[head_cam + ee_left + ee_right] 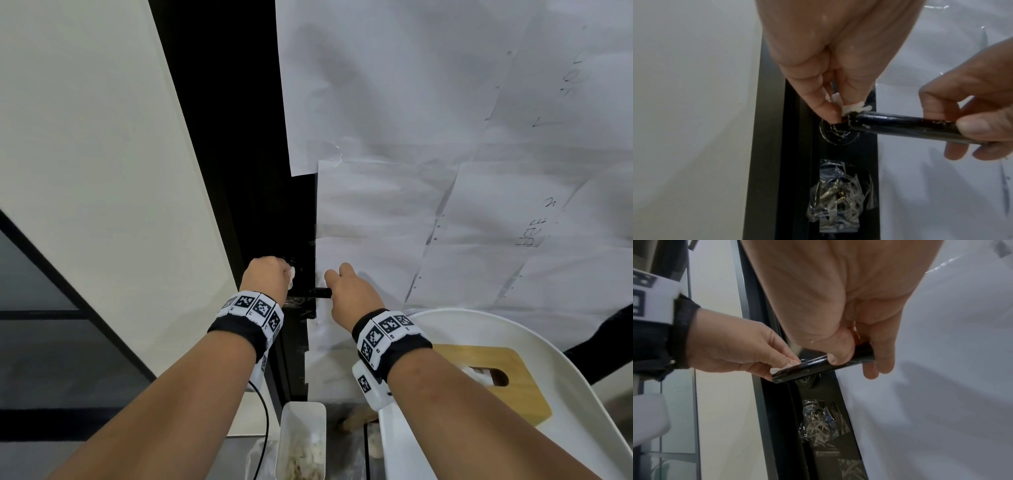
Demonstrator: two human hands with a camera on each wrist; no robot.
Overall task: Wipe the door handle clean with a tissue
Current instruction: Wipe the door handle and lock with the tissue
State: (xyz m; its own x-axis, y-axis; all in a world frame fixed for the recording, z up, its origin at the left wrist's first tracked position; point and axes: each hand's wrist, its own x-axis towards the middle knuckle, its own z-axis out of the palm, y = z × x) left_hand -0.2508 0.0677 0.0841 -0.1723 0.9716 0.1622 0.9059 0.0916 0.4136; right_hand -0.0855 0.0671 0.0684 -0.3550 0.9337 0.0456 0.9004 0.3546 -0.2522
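The black lever door handle (900, 125) sticks out from a black door edge, flecked with white residue. My left hand (286, 270) pinches a small white tissue wad (851, 108) between thumb and fingers and presses it on the handle's inner end, just above the round base plate (838, 138). My right hand (334, 274) grips the handle's free end, thumb on top and fingers curled beneath, as the right wrist view shows on the handle (813, 368). Most of the tissue is hidden inside the left fingers.
A crumpled clear plastic bag with metal parts (840, 194) is taped to the door below the handle. White paper sheets (445, 171) cover the door. A white wall (85, 171) lies left. Low down are a white bin (303, 442) and a white tray (565, 394) with a wooden-lidded box (496, 377).
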